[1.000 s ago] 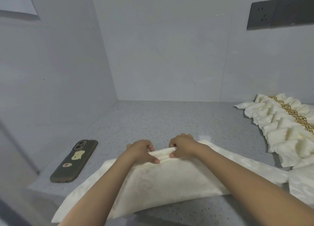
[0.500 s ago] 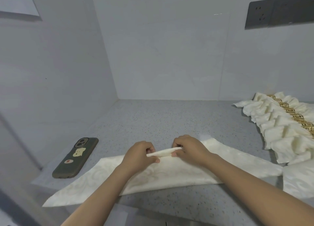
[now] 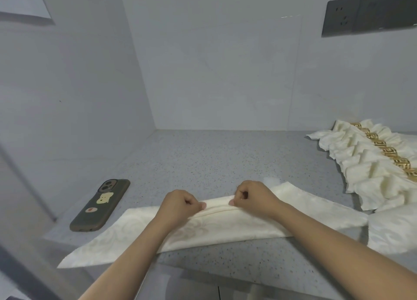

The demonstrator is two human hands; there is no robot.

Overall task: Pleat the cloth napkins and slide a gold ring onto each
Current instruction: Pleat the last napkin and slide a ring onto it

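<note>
Both hands have lowered the pleated napkin (image 3: 216, 223) fold flat.

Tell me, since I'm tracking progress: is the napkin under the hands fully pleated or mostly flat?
Mostly flat. The napkin has one narrow fold, pinched by the left hand and right hand.

A napkin (image 3: 225, 229) is spread across the near part of the tabletop (image 3: 214, 159), and its folded far edge is pinched by the left hand (image 3: 180, 206) and the right hand (image 3: 255, 197), which are set side by side near the middle. A phone (image 3: 100, 206) is laid flat to the left of the napkin, close to the left wall. At the far right, a row of pleated napkins (image 3: 370, 164) is lined up with gold rings (image 3: 388, 152) on them, and another cloth (image 3: 392, 232) is laid just in front of that row.
</note>
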